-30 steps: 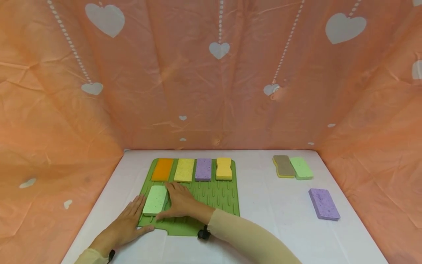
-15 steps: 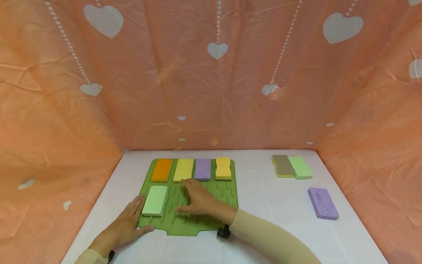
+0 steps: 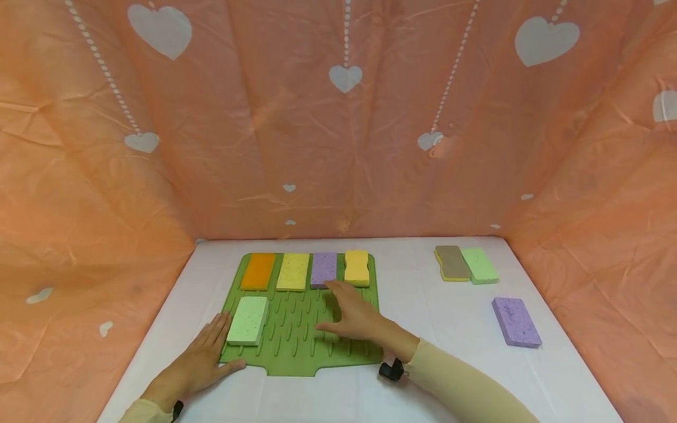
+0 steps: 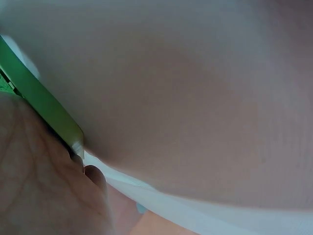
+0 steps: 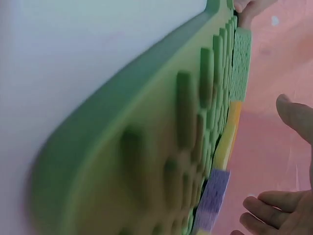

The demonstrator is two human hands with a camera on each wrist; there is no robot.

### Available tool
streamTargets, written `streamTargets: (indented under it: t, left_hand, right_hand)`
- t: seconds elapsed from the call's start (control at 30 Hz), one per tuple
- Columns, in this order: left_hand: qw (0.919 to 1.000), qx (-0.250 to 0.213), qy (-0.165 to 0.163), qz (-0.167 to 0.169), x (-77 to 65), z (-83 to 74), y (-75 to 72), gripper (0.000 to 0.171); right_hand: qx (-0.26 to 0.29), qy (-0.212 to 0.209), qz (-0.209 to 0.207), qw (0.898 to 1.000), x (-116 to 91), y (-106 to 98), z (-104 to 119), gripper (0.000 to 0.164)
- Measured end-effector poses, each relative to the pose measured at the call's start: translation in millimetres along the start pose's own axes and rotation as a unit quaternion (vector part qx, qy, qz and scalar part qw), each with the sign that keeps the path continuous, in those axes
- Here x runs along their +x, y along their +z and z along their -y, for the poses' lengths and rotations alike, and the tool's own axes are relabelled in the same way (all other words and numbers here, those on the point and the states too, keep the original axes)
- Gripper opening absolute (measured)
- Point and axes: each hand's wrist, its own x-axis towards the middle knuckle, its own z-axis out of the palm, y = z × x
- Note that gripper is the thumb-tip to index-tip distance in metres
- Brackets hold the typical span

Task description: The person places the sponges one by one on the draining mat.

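My left hand (image 3: pixel 198 355) lies flat on the white table, straight fingertips at the left edge of the green ridged mat (image 3: pixel 291 359), close to a light green sponge (image 3: pixel 247 320) on the mat's left side. Over the mat's right half is my right hand (image 3: pixel 357 314), thumb and fingers spread and holding nothing. Its fingertips overlap the lower edge of a purple sponge (image 3: pixel 324 267) in the head view. That sponge lies in the mat's back row with an orange sponge (image 3: pixel 258 271), a yellow sponge (image 3: pixel 293 271) and a notched yellow sponge (image 3: pixel 357 267).
On the table at the back right, a grey-topped yellow sponge (image 3: pixel 452 262) lies against another light green sponge (image 3: pixel 480 265). Nearer, a second purple sponge (image 3: pixel 516 322) rests by the right side. An orange curtain (image 3: pixel 349 147) with white hearts surrounds the table.
My right hand has left the light green sponge's right side and moved rightward across the mat. The light green sponge and my left hand have stayed in place.
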Motion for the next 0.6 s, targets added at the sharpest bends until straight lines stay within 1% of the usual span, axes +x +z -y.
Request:
streamTargets:
  t: [0.17,0.27,0.4,0.5,0.6]
  left_hand:
    - [1.0000,0.000,0.001,-0.002,1.1,1.4,0.7,0.116]
    - [1.0000,-0.007,0.000,0.000,1.2,1.5,1.0,0.116]
    - [0.9999,-0.013,-0.003,0.003,0.4,0.7,1.4,0.116]
    - [0.9999,-0.009,-0.006,0.004,0.3,0.4,1.6,0.116]
    - [1.0000,-0.007,-0.006,0.004,0.4,0.5,1.6,0.116]
  right_hand:
    - [-0.010,0.004,-0.025,1.000,-15,-18,-20,0.101]
    - [-0.006,0.004,-0.030,1.000,-25,-29,-35,0.101]
    - [-0.004,-0.014,-0.031,0.999,-38,-44,-58,0.102]
    - [-0.019,-0.031,-0.047,0.998,-47,-55,-75,0.101]
    - [-0.029,-0.029,-0.060,0.997,-56,-66,-92,0.101]
